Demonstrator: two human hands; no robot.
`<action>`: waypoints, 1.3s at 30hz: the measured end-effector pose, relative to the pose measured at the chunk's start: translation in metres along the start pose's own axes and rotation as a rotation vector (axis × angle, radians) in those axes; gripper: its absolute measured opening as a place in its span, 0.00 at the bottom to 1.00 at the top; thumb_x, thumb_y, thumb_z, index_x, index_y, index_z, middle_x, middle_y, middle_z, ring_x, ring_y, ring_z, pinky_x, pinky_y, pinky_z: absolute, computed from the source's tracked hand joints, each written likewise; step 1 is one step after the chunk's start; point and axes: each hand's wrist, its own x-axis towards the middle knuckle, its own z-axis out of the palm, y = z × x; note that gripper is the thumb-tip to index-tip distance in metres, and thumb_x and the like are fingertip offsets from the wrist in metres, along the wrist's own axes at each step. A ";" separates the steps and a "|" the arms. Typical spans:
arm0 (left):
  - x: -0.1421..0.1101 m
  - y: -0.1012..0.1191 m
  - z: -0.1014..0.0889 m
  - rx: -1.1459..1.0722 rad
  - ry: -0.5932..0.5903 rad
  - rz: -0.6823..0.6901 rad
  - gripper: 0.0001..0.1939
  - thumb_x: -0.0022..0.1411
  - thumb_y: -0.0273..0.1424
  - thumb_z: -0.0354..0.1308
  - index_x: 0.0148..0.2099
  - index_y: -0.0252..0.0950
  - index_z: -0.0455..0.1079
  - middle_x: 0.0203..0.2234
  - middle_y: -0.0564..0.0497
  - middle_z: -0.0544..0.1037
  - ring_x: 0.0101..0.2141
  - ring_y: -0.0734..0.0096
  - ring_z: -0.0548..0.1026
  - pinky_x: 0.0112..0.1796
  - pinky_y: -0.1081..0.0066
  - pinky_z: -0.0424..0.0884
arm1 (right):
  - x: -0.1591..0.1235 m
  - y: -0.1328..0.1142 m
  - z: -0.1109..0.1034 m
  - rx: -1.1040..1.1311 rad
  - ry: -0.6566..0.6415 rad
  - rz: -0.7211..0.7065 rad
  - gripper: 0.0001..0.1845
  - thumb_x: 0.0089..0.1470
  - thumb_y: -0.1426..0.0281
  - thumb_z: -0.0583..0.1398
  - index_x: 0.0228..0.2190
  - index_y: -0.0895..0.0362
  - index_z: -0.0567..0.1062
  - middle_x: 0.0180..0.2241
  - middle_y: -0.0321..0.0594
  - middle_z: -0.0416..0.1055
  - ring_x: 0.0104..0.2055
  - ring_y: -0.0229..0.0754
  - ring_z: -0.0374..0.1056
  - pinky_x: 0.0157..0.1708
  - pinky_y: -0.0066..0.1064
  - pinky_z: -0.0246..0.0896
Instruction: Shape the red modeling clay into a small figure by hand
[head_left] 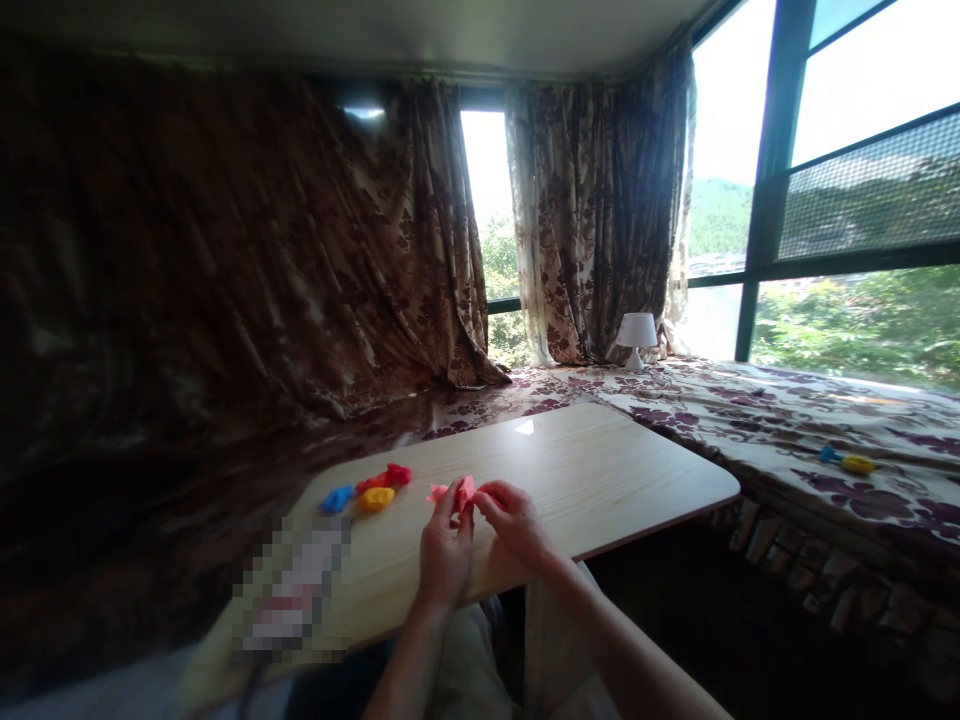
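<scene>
Above the pale wooden table [570, 470], a small crumpled coral-pink piece [466, 490] sits between my fingertips. I cannot tell whether it is paper, cloth or something else. My left hand [448, 545] grips it between thumb and fingers, and part of it sticks out to the left. At its right side my right hand [514, 515] is closed in a pinch on its edge. Farther left on the table lie a blue lump [337, 499], a yellow lump [376, 499] and a red crumpled piece [385, 478], close together.
A blurred-out patch [291, 590] covers something at the table's left front. To the right, a floral-covered bed [750, 420] carries another blue piece [829, 454] and yellow piece [858, 464]. A white lamp [637, 330] stands by the curtains [577, 220].
</scene>
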 end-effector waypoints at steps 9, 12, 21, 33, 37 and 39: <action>-0.001 -0.002 0.001 0.223 -0.062 0.171 0.21 0.60 0.30 0.49 0.57 0.40 0.62 0.46 0.46 0.75 0.39 0.65 0.75 0.40 0.68 0.71 | 0.000 -0.002 -0.002 -0.063 -0.001 -0.035 0.09 0.51 0.68 0.57 0.27 0.59 0.74 0.26 0.37 0.73 0.29 0.38 0.67 0.32 0.27 0.60; -0.001 -0.003 0.002 0.231 -0.074 0.190 0.21 0.60 0.30 0.49 0.57 0.40 0.62 0.47 0.46 0.74 0.41 0.65 0.75 0.40 0.67 0.71 | 0.001 -0.002 -0.002 -0.075 -0.004 -0.042 0.08 0.51 0.70 0.56 0.27 0.59 0.74 0.26 0.36 0.72 0.29 0.37 0.66 0.31 0.27 0.59; 0.000 -0.002 -0.001 0.240 0.048 0.061 0.19 0.61 0.33 0.46 0.54 0.37 0.64 0.46 0.43 0.74 0.42 0.63 0.75 0.39 0.67 0.72 | 0.001 -0.002 -0.002 -0.114 -0.005 -0.053 0.10 0.52 0.67 0.57 0.31 0.59 0.76 0.30 0.39 0.72 0.32 0.39 0.66 0.32 0.27 0.60; -0.004 0.004 0.001 0.342 -0.071 0.218 0.25 0.58 0.24 0.45 0.59 0.40 0.57 0.49 0.45 0.70 0.48 0.63 0.69 0.46 0.65 0.67 | 0.000 0.001 0.000 -0.207 0.031 -0.142 0.05 0.45 0.74 0.60 0.26 0.56 0.77 0.30 0.38 0.69 0.35 0.40 0.63 0.35 0.30 0.60; -0.008 0.010 0.001 0.443 -0.002 0.236 0.29 0.59 0.25 0.46 0.62 0.40 0.50 0.46 0.45 0.72 0.43 0.63 0.72 0.41 0.66 0.68 | 0.003 0.004 -0.002 -0.110 0.056 -0.082 0.06 0.47 0.69 0.59 0.26 0.57 0.77 0.27 0.38 0.68 0.31 0.39 0.62 0.32 0.29 0.58; -0.009 0.011 0.001 0.458 0.060 0.234 0.29 0.59 0.28 0.48 0.62 0.40 0.50 0.43 0.45 0.73 0.36 0.65 0.73 0.37 0.67 0.69 | 0.005 0.004 -0.006 0.034 0.098 0.017 0.11 0.49 0.63 0.58 0.26 0.58 0.76 0.23 0.36 0.66 0.26 0.37 0.60 0.27 0.28 0.56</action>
